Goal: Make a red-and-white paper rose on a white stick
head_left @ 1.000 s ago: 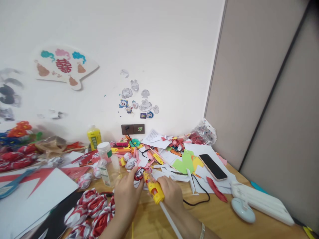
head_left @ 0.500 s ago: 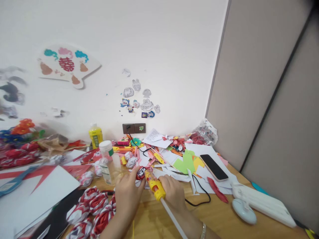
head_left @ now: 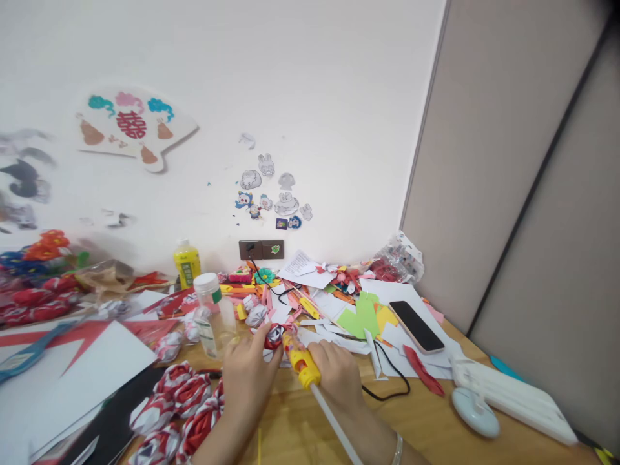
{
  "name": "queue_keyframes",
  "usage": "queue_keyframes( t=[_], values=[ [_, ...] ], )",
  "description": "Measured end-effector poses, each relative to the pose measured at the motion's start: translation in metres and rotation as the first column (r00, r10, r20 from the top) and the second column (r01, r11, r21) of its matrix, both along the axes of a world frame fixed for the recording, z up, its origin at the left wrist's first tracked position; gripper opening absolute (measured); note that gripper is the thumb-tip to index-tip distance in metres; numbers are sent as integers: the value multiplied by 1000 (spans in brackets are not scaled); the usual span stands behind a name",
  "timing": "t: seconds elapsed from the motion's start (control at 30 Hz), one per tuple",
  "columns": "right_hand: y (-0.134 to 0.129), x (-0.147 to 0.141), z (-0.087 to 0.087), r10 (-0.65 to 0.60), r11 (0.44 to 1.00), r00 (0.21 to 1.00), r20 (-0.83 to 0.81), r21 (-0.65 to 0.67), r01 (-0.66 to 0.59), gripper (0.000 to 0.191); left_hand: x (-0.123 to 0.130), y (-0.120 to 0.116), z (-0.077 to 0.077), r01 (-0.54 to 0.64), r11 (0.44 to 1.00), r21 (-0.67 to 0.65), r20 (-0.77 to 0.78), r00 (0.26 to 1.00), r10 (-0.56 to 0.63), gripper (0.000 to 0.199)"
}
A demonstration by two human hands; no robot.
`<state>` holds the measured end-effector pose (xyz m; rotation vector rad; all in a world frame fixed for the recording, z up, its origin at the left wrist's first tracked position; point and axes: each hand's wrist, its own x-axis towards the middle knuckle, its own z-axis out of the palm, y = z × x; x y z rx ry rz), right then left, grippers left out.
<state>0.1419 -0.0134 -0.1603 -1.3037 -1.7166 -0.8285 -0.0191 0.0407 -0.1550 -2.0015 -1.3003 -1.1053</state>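
My left hand point(head_left: 249, 368) is closed round a small red and white folded paper piece point(head_left: 275, 336) over the wooden table. In my right hand point(head_left: 336, 374) is a yellow glue gun point(head_left: 303, 361), its tip at the right side of the paper piece. A long whitish glue stick point(head_left: 334, 423) sticks out of the gun's rear toward the bottom of the view. Several red and white paper rosettes point(head_left: 174, 400) lie to the left of my left forearm.
Near my left hand stand a clear jar point(head_left: 209, 323) and a yellow bottle point(head_left: 186, 263). Paper scraps point(head_left: 361, 315) are strewn along the wall. Rightward lie a phone point(head_left: 416, 326), a black cable point(head_left: 387, 397) and a white lamp point(head_left: 513, 397). Sheets point(head_left: 106, 368) cover the left.
Both hands hold almost the same pose at the paper piece. The view has shifted very slightly; nothing has been taken hold of or let go.
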Motion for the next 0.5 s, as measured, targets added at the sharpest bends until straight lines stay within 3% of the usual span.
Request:
queue_keyframes(
  t=[0.37, 0.5],
  values=[
    [-7, 3, 7, -39, 999, 997, 68, -7, 40, 27, -2, 2, 5, -47, 999, -10, 33, 998, 47, 32],
    [-3, 12, 5, -27, 997, 998, -53, -78, 23, 19, -3, 5, 4, 21, 998, -67, 85, 996, -16, 34]
  ],
)
